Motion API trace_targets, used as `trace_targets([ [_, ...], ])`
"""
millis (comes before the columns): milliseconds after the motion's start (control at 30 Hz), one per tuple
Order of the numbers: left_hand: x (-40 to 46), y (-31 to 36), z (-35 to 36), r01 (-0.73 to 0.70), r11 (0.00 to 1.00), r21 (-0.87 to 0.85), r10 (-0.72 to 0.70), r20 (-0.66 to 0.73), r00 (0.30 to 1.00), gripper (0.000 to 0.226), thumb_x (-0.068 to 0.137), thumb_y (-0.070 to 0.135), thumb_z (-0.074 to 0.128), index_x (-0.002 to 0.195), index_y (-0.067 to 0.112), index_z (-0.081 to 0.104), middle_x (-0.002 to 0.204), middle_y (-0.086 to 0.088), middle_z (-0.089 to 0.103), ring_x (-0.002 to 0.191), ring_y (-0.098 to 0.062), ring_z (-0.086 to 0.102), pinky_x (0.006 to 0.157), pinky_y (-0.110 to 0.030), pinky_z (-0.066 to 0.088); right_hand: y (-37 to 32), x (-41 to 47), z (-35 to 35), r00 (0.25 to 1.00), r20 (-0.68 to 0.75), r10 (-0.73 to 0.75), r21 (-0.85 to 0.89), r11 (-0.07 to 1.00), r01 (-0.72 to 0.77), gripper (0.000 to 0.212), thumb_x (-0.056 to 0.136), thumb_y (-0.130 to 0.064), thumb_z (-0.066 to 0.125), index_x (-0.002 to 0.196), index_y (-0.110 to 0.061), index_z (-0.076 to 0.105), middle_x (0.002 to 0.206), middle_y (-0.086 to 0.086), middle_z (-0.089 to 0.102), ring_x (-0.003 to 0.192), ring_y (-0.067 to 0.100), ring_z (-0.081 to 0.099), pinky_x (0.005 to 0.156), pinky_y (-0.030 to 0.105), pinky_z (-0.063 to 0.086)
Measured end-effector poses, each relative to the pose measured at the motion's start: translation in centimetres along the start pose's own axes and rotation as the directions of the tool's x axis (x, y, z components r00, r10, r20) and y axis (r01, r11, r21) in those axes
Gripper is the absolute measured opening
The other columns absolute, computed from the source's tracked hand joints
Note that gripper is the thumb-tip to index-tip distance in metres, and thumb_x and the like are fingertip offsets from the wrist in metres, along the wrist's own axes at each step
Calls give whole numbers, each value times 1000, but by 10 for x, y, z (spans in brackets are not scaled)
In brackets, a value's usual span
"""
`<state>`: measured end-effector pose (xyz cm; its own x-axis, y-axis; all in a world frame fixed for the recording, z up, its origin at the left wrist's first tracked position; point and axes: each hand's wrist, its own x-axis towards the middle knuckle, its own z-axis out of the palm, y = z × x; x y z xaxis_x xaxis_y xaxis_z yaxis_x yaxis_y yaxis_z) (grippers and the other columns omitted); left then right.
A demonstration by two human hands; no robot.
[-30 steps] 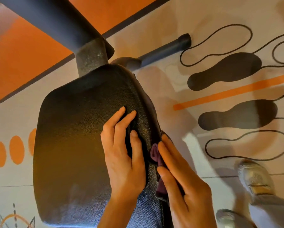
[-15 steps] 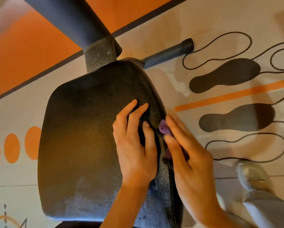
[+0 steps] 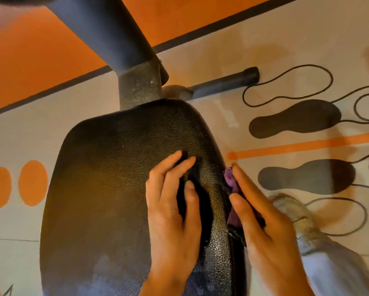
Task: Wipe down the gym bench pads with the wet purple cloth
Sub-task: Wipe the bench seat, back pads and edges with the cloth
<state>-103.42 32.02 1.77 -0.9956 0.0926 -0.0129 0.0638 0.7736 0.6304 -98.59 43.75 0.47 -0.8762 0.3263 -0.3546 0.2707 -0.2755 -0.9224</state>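
Near: left hand (image 3: 175,212) lies flat on top of the black bench pad (image 3: 106,178), fingers straight and relaxed, steadying it, holding nothing. Right hand (image 3: 262,221) presses the purple cloth (image 3: 230,182) against the pad's right side edge with straight fingers; cloth mostly hidden between palm and pad. Step judged: wiping the side edge. Next move likely needs sliding the cloth toward the far end, keeping pressure. Far: frame post (image 3: 136,86) and patterned floor (image 3: 286,50).
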Motion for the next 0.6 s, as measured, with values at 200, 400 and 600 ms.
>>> trace_targets([
  [200,50,-31,-5,108,985,136,-93,-117,989,36,97,27,46,132,29,56,143,7,41,132,-9,36,110,-29,27,-20,171,58,960,277,36,-228,973,29,30,99,-10,47,127,-8,58,109,-6,66,88,0,66,71,5,48],
  [400,50,-30,1,104,965,241,-72,-138,988,35,98,28,43,131,28,55,142,1,43,125,-20,43,104,-30,30,-17,140,36,968,248,45,-259,966,21,31,98,-18,50,127,-17,59,99,-6,71,87,-6,64,77,8,48],
  [600,50,-25,2,114,963,243,-80,-145,986,34,98,25,45,130,26,57,141,0,45,125,-20,44,104,-32,32,-24,138,36,984,177,7,-366,929,60,31,97,-18,51,127,-15,59,90,-12,67,73,-11,60,68,4,45],
])
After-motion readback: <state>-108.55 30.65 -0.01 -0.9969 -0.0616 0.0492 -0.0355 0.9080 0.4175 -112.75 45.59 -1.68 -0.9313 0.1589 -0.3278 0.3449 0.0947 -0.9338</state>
